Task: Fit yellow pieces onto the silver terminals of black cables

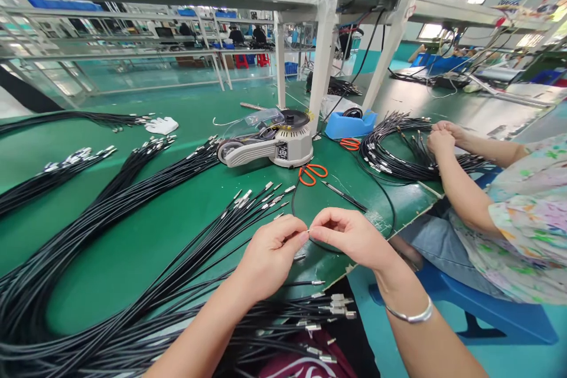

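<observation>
My left hand and my right hand meet over the front edge of the green table. Thumb and forefinger of each are pinched together, tip against tip. A tiny pale bit shows between the fingertips, too small to name. Beside and beneath my left hand lie black cables with silver metal connectors at their ends. More cable ends stick out over the table edge, below my wrists. A thin black cord passes behind my fingers.
Beyond my hands stand a tape dispenser, orange-handled scissors and a black pen-like tool. More cable bundles and a white glove lie left. At right, a co-worker's hands hold coiled cables. White posts rise behind.
</observation>
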`<move>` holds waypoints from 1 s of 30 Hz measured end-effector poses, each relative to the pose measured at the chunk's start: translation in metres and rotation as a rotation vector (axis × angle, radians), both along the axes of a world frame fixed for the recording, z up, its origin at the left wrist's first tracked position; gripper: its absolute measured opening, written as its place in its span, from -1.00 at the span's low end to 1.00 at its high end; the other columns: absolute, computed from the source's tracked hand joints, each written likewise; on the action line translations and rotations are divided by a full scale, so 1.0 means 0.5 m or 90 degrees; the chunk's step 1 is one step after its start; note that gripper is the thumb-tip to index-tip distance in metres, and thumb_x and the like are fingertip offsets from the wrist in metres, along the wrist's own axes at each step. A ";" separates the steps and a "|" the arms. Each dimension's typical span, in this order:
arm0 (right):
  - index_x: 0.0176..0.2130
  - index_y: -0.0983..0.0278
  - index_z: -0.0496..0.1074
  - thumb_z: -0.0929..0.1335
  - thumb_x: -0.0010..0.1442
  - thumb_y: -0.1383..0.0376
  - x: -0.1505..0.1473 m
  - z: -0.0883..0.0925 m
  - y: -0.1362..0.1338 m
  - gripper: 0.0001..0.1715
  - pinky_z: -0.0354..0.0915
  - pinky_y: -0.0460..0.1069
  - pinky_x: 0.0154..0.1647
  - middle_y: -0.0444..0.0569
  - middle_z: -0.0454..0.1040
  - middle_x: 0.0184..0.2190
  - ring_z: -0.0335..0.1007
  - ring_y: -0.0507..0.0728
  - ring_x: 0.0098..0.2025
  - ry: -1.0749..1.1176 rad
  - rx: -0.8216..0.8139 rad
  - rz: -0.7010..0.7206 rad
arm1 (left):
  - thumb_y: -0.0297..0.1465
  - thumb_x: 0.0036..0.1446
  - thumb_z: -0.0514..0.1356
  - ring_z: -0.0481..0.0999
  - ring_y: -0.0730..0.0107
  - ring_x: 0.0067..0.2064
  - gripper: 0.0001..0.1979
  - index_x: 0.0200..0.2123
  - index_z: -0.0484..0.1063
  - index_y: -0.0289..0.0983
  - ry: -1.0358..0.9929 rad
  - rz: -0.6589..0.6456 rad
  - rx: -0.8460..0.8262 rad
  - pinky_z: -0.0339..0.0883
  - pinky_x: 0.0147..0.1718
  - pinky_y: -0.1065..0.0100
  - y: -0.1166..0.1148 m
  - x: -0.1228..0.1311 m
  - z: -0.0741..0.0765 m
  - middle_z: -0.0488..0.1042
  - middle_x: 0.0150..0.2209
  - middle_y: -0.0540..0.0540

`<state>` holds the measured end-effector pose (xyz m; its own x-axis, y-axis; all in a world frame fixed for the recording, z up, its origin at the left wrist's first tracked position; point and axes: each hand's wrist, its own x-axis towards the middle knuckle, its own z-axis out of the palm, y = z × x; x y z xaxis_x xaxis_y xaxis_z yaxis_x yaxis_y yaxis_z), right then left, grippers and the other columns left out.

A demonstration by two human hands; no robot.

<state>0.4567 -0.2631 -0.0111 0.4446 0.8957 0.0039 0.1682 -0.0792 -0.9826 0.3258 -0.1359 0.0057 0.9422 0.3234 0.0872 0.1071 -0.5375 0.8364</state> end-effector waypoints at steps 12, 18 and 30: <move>-0.41 0.30 0.43 0.36 0.12 0.13 -0.004 -0.035 -0.004 -0.73 0.23 -0.05 -0.33 -0.12 0.41 -0.48 0.28 0.04 -0.40 0.003 -0.012 -0.039 | -0.20 0.16 0.08 0.48 0.30 -0.09 -0.70 -0.16 0.50 -0.19 0.150 0.103 0.030 0.29 -0.05 0.34 0.041 -0.080 -0.003 0.54 -0.12 -0.03; -0.40 0.30 0.44 0.36 0.13 0.13 -0.009 -0.031 -0.015 -0.73 0.23 -0.06 -0.36 -0.12 0.42 -0.47 0.29 0.03 -0.41 -0.024 -0.019 -0.042 | -0.28 0.19 0.04 0.50 0.37 -0.24 -0.74 -0.30 0.51 -0.21 0.142 0.023 0.087 0.30 -0.20 0.40 0.016 -0.043 -0.007 0.57 -0.27 -0.01; -0.41 0.30 0.43 0.35 0.14 0.18 -0.010 -0.034 -0.029 -0.77 0.23 -0.07 -0.36 -0.11 0.43 -0.46 0.30 0.04 -0.39 -0.041 -0.019 -0.042 | -0.26 0.15 0.05 0.45 0.38 -0.37 -0.72 -0.42 0.49 -0.26 0.158 0.019 -0.008 0.26 -0.37 0.43 -0.006 -0.015 -0.011 0.52 -0.44 0.00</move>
<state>0.4517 -0.2774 -0.0278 0.5022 0.8647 0.0079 0.2251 -0.1219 -0.9667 0.3183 -0.1389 0.0003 0.9246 0.3505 -0.1491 0.3249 -0.5213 0.7891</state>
